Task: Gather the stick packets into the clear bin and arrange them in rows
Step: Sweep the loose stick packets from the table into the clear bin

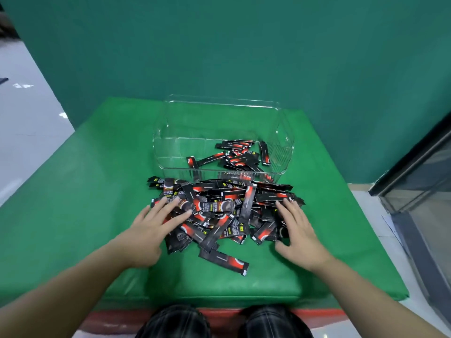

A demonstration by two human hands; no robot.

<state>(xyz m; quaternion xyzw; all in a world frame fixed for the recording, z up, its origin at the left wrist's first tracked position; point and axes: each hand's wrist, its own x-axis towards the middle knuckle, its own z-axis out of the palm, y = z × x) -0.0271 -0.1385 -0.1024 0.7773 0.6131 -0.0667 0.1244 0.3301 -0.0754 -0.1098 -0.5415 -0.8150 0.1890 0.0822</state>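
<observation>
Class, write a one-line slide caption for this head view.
Both hands, left hand and right hand, flank black-and-red stick packets before clear plastic bin.

Green cloth (97, 191) covers work surface, smooth, edges draped. Red edge (122, 320) shows under cloth at near side. Teal wall (219, 45) behind. Pale tiled floor (22, 118) at left. Dark-framed glass panel (419, 172) at right. Plaid-clad knees (175, 323) at bottom.
</observation>
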